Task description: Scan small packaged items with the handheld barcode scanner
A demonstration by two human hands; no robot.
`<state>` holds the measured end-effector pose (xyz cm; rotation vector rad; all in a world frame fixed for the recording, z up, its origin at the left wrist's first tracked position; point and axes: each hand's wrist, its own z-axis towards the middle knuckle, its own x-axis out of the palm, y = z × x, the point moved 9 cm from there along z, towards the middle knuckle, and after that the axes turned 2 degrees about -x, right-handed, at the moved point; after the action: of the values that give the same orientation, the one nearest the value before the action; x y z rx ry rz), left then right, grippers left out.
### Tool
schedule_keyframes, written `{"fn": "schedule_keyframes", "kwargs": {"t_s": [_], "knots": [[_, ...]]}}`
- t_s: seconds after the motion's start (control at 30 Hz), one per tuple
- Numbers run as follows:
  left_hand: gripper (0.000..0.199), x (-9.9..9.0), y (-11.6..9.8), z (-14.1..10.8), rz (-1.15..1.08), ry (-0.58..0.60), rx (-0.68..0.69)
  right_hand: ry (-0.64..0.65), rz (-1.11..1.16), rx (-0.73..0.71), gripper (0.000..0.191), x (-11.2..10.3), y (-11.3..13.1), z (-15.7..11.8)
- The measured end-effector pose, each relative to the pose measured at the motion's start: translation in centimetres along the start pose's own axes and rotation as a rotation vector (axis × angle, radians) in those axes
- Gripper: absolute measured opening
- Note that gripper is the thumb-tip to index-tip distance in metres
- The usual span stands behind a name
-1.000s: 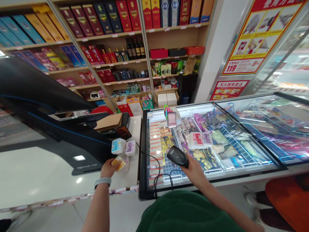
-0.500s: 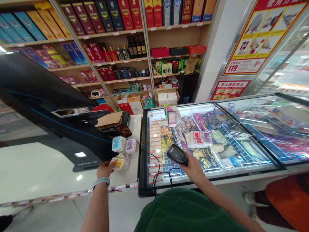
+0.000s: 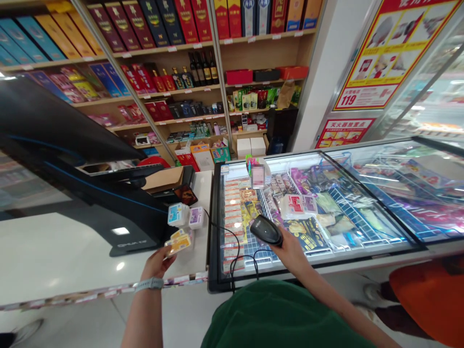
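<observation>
Barcode scanner (image 3: 266, 231) in right hand (image 3: 294, 247) — freezer (image 3: 214, 232) beneath, tubs (image 3: 179, 215) near left hand (image 3: 157, 263).

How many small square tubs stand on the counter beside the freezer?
2: a blue-labelled one beside a purple-labelled one, past the yellow pack by the left hand. More could be hidden.

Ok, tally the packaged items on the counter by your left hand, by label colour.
Blue-label tub: 1
Purple-label tub: 1
Yellow-label pack: 1 (a second could be hidden behind it)
Total: 3, all beside the left hand
</observation>
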<state>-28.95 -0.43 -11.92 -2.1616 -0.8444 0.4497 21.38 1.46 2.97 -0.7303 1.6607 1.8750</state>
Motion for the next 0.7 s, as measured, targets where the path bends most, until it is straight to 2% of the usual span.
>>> {"fn": "schedule_keyframes", "kwargs": {"t_s": [0.2,0.3,0.47,0.7], "knots": [[0.01,0.0,-0.3,-1.2,0.171,0.061,0.048,0.006,0.013,0.0,0.023,0.0,0.3,-0.1],[0.009,0.7,-0.4,-2.3,0.156,0.11,0.045,0.015,0.003,0.007,0.024,0.1,0.3,-0.2],[0.012,3.7,-0.8,-4.8,-0.009,0.239,0.031,0.011,-0.002,0.003,0.025,0.0,0.3,-0.2],[0.012,8.3,-2.1,-7.0,-0.035,0.346,0.128,0.003,0.035,0.012,0.039,-0.1,-0.1,-0.3]]}}
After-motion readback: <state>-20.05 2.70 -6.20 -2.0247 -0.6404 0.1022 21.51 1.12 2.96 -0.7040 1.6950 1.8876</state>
